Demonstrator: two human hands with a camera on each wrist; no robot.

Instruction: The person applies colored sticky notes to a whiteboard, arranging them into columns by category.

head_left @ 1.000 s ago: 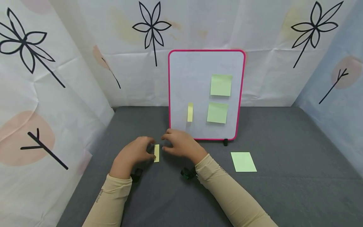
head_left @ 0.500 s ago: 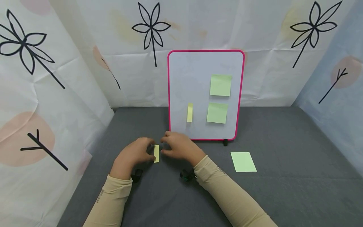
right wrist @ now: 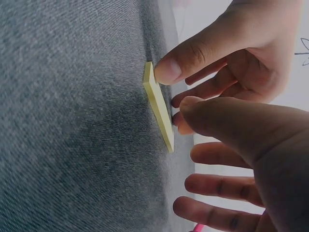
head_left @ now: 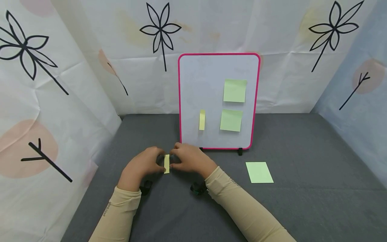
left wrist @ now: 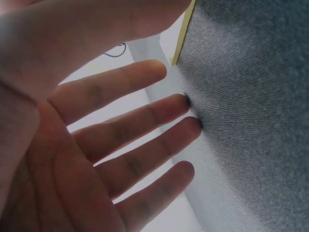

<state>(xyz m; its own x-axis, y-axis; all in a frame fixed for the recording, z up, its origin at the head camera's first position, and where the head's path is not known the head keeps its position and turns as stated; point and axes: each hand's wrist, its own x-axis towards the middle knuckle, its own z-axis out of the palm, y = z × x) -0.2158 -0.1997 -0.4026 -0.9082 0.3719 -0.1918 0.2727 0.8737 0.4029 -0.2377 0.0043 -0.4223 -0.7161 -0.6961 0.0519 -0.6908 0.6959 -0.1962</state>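
Observation:
A narrow pad of yellow sticky notes [head_left: 167, 164] lies on the dark grey cloth between the two hands. My left hand [head_left: 143, 165] is on its left side, thumb tip at the pad and the other fingers extended with gaps between them, as the left wrist view shows. From the right, my right hand [head_left: 193, 159] reaches toward the pad with thumb and fingers spread, pinching nothing. In the right wrist view the pad [right wrist: 161, 113] shows its thick edge, beside the left thumb tip.
Behind the hands stands a pink-framed whiteboard [head_left: 202, 77] on small black feet. On it are two green sticky notes [head_left: 234, 90] and one narrow yellow note [head_left: 202, 120]. A green square note [head_left: 259, 172] lies on the cloth at right. Patterned fabric walls [head_left: 90, 27] enclose the table.
My right hand has moved slightly left and down, closer to the yellow pad, uncovering a black foot of the whiteboard. The left hand and the pad have stayed in place.

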